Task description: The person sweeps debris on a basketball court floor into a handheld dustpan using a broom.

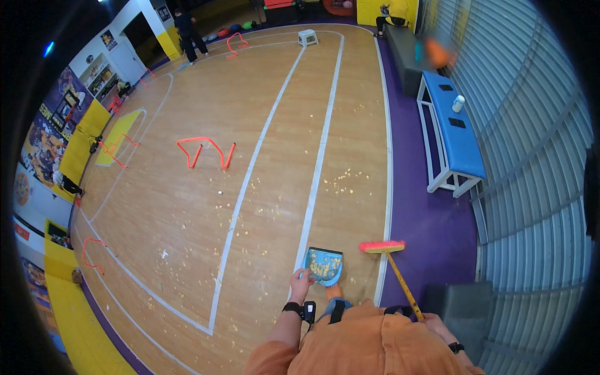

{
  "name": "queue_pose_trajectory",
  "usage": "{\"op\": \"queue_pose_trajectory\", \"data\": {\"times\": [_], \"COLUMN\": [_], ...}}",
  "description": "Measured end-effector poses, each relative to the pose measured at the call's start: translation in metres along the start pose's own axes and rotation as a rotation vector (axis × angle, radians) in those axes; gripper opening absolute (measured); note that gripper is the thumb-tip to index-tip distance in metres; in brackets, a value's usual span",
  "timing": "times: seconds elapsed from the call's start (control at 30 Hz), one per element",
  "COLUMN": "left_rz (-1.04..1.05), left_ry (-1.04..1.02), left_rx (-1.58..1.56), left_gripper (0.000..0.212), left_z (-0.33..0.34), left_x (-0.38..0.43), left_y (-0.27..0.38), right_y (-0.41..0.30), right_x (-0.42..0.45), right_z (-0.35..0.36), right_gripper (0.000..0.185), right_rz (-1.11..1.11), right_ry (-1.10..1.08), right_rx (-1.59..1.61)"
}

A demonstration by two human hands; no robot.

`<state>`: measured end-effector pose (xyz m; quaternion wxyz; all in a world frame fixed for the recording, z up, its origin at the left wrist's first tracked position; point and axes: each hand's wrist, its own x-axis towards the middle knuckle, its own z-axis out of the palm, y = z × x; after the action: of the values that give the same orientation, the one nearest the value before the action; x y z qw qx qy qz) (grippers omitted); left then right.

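A blue dustpan [338,274] with a dark front lip hangs from my left hand [300,284], which grips it at its near left side. Yellowish crumbs and flakes [323,266] lie inside the pan. On the other side, my right hand [433,323] is closed round the yellow handle [404,284] of a push broom. Its head, with pink bristles [382,245], points away from me near the white line at the purple border. Pale scraps [347,176] are scattered over the wood-look floor ahead, and more litter lies to the left.
Orange hurdles [201,139] stand about the court. A white stool [307,37] is at the far end. Along the right wall are a blue bench [457,136] bearing a bottle and two dark phones, and grey padded seats [404,58]. Several people are farther off.
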<state>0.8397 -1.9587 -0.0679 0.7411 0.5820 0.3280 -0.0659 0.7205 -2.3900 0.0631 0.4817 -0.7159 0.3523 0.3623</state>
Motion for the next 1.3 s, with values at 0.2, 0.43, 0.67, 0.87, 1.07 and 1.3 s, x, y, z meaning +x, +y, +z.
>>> {"op": "queue_pose_trajectory", "data": {"times": [0.2,0.43,0.67,0.87,1.07,1.3], "left_rz": [0.002,-0.062,-0.033,-0.034,-0.046,-0.024], "left_ry": [-0.035,-0.068,-0.091,-0.097,-0.071,0.039], "left_rx": [0.121,0.143,0.176,0.189,0.23,0.227], "left_gripper": [0.022,0.023,0.02,0.021,0.028,0.02], "left_z": [-0.008,0.002,0.004,0.015,0.013,0.044], "left_x": [0.021,0.025,0.026,0.03,0.03,0.02], "left_y": [-0.005,0.014,0.026,0.029,0.024,0.026], "right_y": [-0.069,-0.1,-0.127,-0.107,-0.15,-0.159], "right_x": [-0.04,-0.041,0.006,0.025,-0.02,0.01], "right_z": [0.008,0.007,0.023,0.038,-0.017,-0.056], "right_gripper": [0.009,0.016,0.019,0.023,0.03,0.023], "right_rz": [0.038,0.047,-0.059,-0.074,0.122,-0.004], "right_ry": [-0.06,-0.022,-0.05,-0.171,-0.46,-0.408], "right_rx": [0.145,0.431,0.198,-0.141,-0.065,-0.15]}}
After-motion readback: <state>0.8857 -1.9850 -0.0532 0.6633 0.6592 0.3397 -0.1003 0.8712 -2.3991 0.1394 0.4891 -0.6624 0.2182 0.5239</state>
